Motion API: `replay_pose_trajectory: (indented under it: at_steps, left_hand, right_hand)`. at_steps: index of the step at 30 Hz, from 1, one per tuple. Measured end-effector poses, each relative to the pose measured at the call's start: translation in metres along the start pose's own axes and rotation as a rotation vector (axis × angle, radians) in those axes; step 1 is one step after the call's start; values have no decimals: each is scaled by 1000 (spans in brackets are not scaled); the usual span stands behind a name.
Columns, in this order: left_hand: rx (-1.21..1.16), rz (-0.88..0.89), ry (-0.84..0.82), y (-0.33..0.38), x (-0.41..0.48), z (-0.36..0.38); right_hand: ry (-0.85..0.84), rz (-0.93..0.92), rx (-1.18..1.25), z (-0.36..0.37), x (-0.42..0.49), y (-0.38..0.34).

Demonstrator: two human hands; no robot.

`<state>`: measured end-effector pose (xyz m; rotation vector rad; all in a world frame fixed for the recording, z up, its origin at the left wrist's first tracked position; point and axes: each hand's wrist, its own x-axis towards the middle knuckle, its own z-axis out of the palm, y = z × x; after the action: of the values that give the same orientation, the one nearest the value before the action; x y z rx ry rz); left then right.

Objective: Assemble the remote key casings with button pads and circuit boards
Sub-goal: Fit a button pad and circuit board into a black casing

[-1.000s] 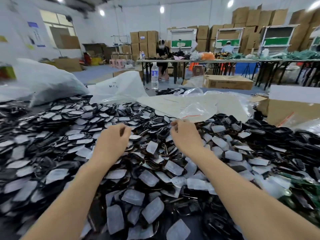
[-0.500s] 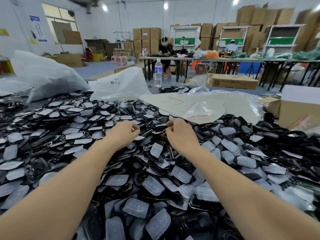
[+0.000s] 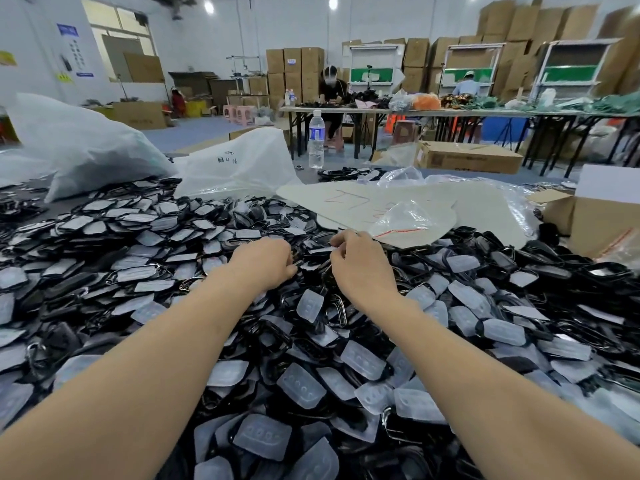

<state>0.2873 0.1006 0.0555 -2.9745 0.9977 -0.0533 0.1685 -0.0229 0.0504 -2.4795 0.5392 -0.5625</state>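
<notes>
Your left hand (image 3: pixel 263 263) and right hand (image 3: pixel 360 268) sit close together, backs up, fingers curled down among the black casings (image 3: pixel 568 261) and cloudy button pads (image 3: pixel 301 389); whether either grips a piece cannot be told. These parts cover the desk (image 3: pixel 304 176) all round your forearms. Beyond them lie a big white bag (image 3: pixel 83 147), a pale sheet (image 3: pixel 478 209) and a water bottle (image 3: pixel 316 140)

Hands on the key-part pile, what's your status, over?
Left hand and right hand curled over the pile, grip unclear. Black casings and clear button pads heaped loose. Clear plastic bag just beyond them.
</notes>
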Motion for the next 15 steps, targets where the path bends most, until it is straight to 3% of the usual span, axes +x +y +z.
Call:
replay_pose_trajectory:
  at_steps: [8, 15]
  left_hand:
    - [111, -4, 51, 9, 4, 3]
    - [-79, -11, 4, 3, -3, -2]
  right_hand:
    - [35, 18, 31, -3, 0, 9]
    - [46, 19, 48, -5, -2, 11]
